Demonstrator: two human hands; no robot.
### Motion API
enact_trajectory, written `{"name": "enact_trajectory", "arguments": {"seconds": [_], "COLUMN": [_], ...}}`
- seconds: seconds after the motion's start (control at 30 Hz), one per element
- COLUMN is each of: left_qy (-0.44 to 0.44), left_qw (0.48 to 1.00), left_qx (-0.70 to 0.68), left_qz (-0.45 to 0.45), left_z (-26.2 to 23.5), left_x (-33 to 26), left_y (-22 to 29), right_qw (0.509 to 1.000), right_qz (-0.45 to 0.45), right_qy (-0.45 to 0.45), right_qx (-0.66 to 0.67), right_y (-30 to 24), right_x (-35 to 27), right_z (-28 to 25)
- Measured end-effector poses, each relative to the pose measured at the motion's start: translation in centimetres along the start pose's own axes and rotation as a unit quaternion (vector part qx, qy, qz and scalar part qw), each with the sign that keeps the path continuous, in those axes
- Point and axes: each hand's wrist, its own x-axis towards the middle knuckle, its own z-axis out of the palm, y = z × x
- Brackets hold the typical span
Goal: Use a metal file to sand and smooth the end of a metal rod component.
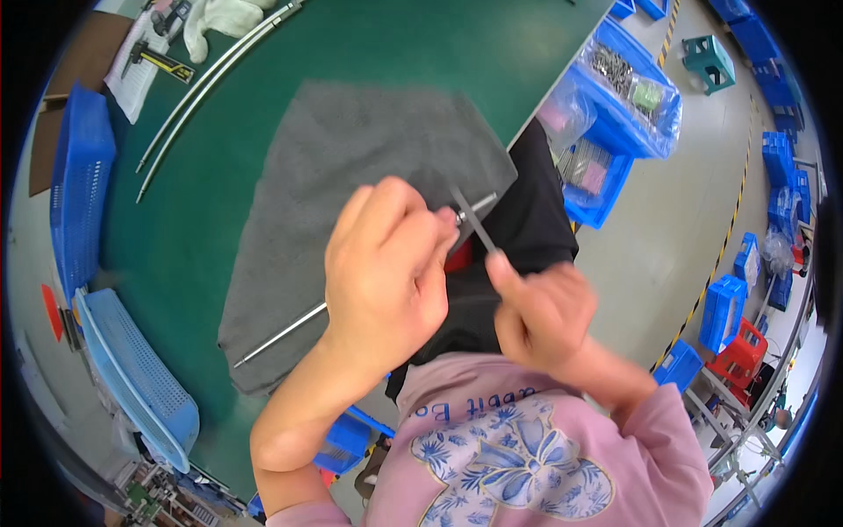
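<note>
Fingers of the left hand (386,263) are curled closed around a slim metal rod (283,334), whose long axis slants across the table from the lower left to the upper right, its right end poking out past the fist. Just to the right, thumb and fingers of the right hand (546,316) are clamped on a thin grey strip-like tool (482,231), which crosses the rod near that right end; blur hides whether the two touch. The left hand is the nearer to the rod, and the right hand sits beyond its right end, toward the lap. Along the left edge of the green table (184,255) stand a dark blue basket (83,193) and a light blue basket (140,378); toward its top left corner lie a hammer (162,61), a white glove (219,22) and two curved rods (204,95). Beneath the hands, a grey cloth (342,140) reaches the right edge. Past that edge are blue bins (606,198) of parts, then a green stool (708,63) on the pale floor (667,255).
</note>
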Motion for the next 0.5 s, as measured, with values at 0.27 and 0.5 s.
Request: {"name": "enact_trajectory", "arguments": {"seconds": [0.27,0.5], "left_qy": [0.003,0.002], "left_qw": [1.000,1.000], "left_qx": [-0.015,-0.004], "left_qz": [-0.015,-0.004], "left_z": [0.0,0.1], "left_x": [-0.2,0.2], "left_y": [0.0,-0.2], "right_qw": [0.998,0.996], "right_qz": [-0.024,-0.035], "right_qy": [0.053,0.074], "right_qx": [0.003,0.023], "right_y": [0.6,1.9], "right_x": [-0.9,-2.5], "right_z": [2.2,3.8]}}
